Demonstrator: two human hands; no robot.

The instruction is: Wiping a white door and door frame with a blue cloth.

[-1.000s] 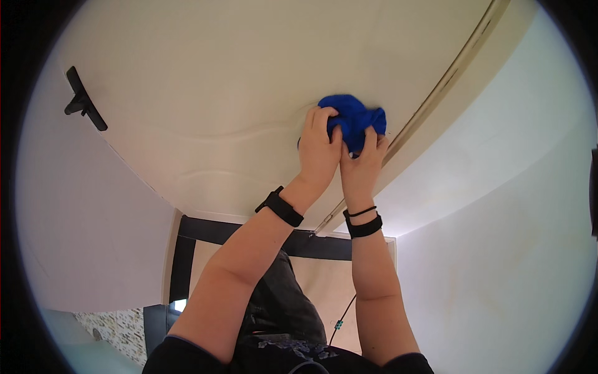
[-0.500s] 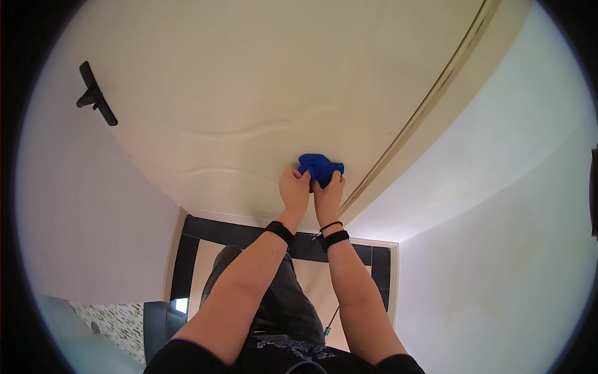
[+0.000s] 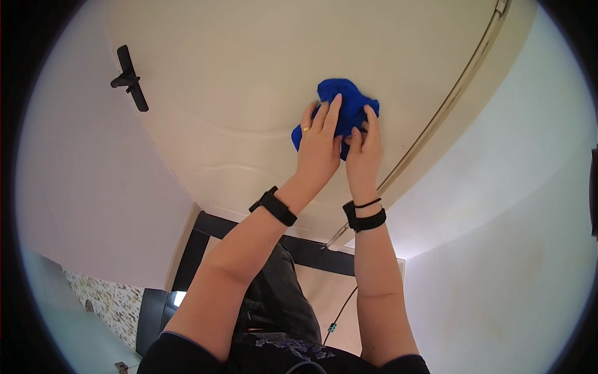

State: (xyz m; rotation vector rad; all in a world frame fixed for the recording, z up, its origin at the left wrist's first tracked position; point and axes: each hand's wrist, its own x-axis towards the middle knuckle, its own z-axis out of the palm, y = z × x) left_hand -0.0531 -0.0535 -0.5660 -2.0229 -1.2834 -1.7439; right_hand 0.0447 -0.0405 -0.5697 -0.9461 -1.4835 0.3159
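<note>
Held cloth (image 3: 350,103) against the door (image 3: 249,81), nearer its right edge: gripped by left hand (image 3: 319,149) with fingers spread, by right hand (image 3: 365,156) with fingers bent! Called for flat, even pressure.

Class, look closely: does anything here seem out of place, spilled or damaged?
Only faint yellowish blotches on the white wall at right stand out, breaking its even tone; stain or lighting, I cannot tell. No spill shows near the blue cloth or door.
</note>
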